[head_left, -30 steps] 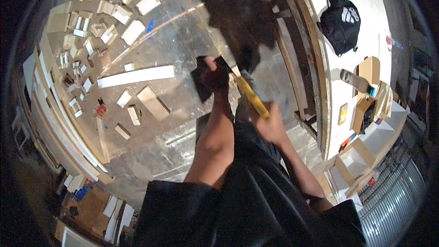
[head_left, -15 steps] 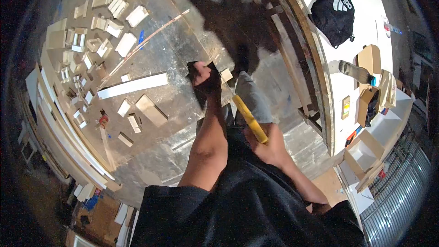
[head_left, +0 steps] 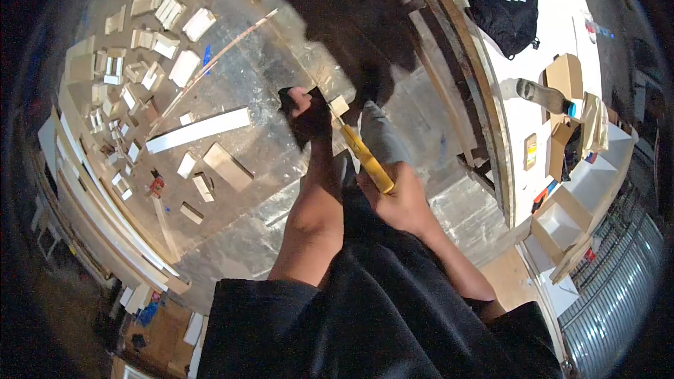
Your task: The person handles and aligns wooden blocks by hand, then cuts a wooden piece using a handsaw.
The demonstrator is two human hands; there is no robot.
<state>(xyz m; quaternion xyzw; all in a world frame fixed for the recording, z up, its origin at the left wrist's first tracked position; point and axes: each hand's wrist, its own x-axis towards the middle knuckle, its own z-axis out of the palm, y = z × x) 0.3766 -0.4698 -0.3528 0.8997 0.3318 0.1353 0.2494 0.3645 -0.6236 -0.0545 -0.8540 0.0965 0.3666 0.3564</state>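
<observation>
Right hand (head_left: 400,198)'s wrapped round a yellow-handled tool (head_left: 368,160), over the floor (head_left: 263,67) off the white-topped table (head_left: 562,10)'s left edge. Left hand (head_left: 306,108)'s near its far end, too shadowed to tell its grip.

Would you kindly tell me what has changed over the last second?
The right hand drew the yellow tool handle back, away from the left hand, then forward toward it again. Its grip held; the black bag and bottle stayed put.

A loose black shirt (head_left: 393,309) with wide short sleeves (head_left: 260,305) drapes in soft folds, leaving both forearms (head_left: 309,221) bare.
</observation>
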